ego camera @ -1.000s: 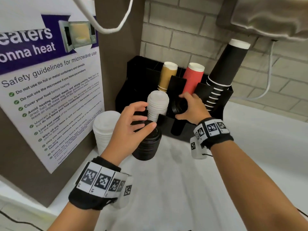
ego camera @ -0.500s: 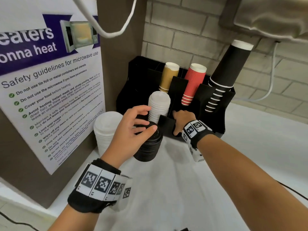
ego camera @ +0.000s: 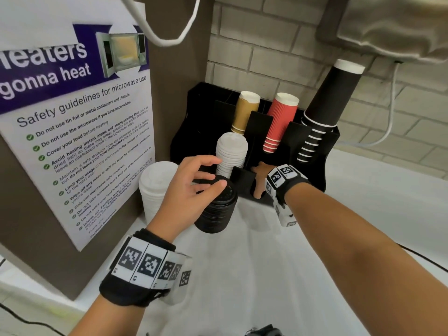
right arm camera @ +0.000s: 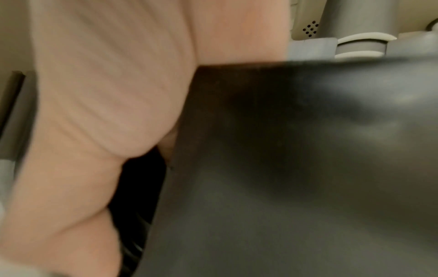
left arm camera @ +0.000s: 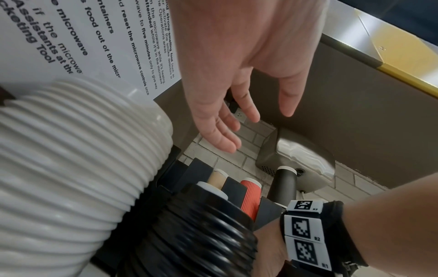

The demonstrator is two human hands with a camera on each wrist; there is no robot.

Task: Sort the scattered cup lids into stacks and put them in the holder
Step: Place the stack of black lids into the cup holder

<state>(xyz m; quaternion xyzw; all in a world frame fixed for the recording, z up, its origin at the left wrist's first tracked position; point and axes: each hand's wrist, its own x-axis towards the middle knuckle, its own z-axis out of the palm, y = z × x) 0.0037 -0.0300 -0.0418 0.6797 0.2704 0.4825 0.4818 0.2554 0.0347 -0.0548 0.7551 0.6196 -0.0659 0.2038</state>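
Note:
A black holder stands against the brick wall, with a white lid stack in its front left slot. On the counter before it stand a tall black lid stack and a wider white lid stack. My left hand hovers over the black stack, fingers relaxed and holding nothing. My right hand reaches down into the holder's front middle slot. Its fingers are hidden; black lids show beside its thumb, behind the holder wall.
Gold cups, red cups and tall black cups lean in the holder's rear slots. A board with a microwave poster closes off the left. A white cable hangs on the wall. The white counter stretches toward me.
My right hand has gone down from above the holder, with a small black lid stack, deep into the front middle slot. The left hand has stayed over the counter's black stack.

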